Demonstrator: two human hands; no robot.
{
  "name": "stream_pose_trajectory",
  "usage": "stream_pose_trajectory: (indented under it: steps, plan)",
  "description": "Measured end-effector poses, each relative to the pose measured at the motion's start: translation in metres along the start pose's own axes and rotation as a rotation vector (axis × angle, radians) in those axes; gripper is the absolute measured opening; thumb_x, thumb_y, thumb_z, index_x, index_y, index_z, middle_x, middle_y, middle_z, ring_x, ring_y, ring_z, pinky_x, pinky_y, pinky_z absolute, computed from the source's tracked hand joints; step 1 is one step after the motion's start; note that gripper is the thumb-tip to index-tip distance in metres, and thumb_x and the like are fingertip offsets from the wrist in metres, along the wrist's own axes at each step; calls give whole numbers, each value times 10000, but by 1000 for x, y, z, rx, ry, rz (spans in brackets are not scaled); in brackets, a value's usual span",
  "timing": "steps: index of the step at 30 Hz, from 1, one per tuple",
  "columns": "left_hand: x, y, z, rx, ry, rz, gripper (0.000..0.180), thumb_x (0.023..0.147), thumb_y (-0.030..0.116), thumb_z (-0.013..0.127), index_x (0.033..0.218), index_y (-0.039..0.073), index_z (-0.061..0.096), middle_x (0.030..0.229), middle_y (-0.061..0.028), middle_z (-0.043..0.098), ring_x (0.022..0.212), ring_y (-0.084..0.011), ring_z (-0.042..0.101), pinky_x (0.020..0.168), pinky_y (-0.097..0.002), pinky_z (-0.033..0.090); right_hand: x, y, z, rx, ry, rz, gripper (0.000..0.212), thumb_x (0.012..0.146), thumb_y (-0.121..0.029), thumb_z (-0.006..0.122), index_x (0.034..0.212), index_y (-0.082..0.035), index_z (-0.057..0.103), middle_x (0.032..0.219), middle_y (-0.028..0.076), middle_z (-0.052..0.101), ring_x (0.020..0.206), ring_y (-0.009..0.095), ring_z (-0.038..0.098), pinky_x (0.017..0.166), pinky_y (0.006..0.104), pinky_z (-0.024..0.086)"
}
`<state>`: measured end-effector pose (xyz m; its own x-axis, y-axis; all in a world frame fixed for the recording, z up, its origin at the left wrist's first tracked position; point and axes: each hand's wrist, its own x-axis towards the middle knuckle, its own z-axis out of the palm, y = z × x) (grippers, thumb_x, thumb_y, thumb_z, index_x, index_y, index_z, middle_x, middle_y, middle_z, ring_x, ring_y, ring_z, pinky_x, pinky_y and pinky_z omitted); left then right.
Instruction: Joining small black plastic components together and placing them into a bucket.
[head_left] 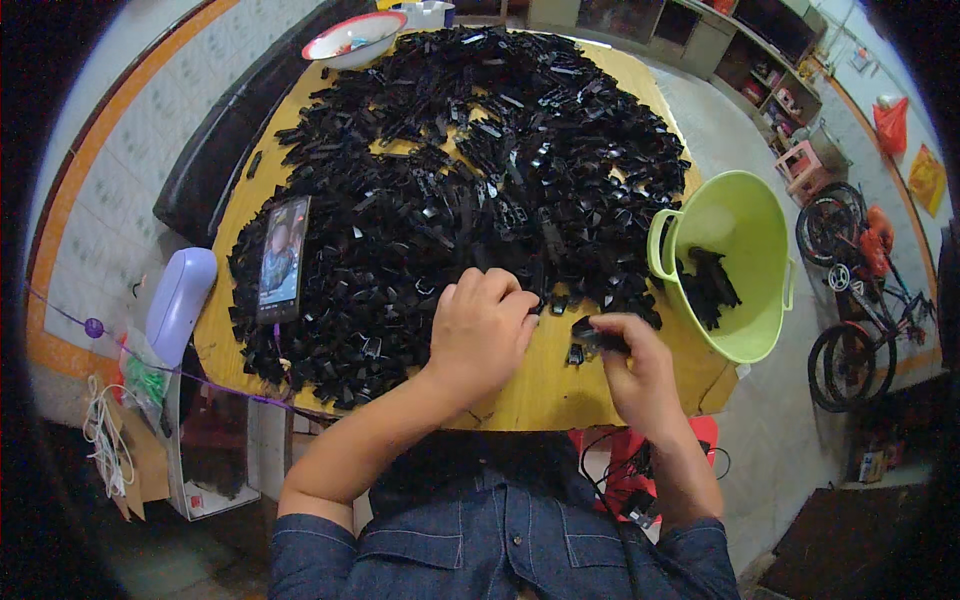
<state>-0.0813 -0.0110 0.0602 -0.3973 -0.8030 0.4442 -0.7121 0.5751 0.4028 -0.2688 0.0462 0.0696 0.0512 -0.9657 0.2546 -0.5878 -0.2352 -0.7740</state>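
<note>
A broad heap of small black plastic pieces (400, 240) covers most of the yellow tabletop (520, 400). At the heap's near edge my left hand (480, 325) is closed, its fingers curled down among the pieces; what they pinch is hidden. To its right, my right hand (640, 365) grips a black plastic piece (600, 338) between thumb and fingers, just above the table. Beside that hand a small loose black piece (575, 354) lies on the wood. A light green basket (745, 230) at the table's right side holds several longer black pieces (710, 285).
A phone (284, 260) with a lit screen rests tilted on the heap's left side, a cable at its lower end. An enamel basin (355, 45) stands at the far left. Off the left edge is a lilac object (182, 300); bicycles (850, 290) stand right, a red stool (705, 430) below.
</note>
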Motion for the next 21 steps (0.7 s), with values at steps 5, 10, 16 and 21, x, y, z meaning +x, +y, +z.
stream_pose_trajectory:
  steps: [5, 10, 16, 21]
  plan:
    - [4, -6, 12, 88, 31, 112, 99, 692, 137, 650, 784, 104, 634, 825, -31, 555, 771, -235, 513, 666, -363, 424, 56, 3, 23, -408, 166, -81, 168, 709, -85, 633, 842, -42, 540, 829, 123, 574, 817, 303, 588, 714, 373, 480]
    - [-8, -6, 12, 35, 69, 87, 73, 703, 104, 637, 765, 86, 604, 760, -67, 573, 691, -251, 550, 612, -365, 445, 99, 5, 45, -633, 148, 4, 179, 744, -204, 666, 813, -70, 569, 840, 102, 579, 776, 296, 586, 641, 398, 469]
    - [-18, -15, -16, -312, 122, -61, 71, 770, 60, 613, 837, 41, 602, 735, -104, 601, 633, -228, 604, 569, -289, 474, 103, 10, 57, -707, 56, 60, 143, 721, -177, 655, 788, -74, 582, 836, 105, 576, 789, 291, 596, 642, 404, 481]
    - [-23, -24, -18, -681, -5, -376, 103, 822, 49, 598, 918, 16, 611, 783, -30, 620, 701, -88, 591, 632, -232, 483, 100, 7, 58, -674, 104, 63, 144, 702, -142, 654, 792, -69, 568, 821, 106, 563, 759, 310, 583, 656, 413, 472]
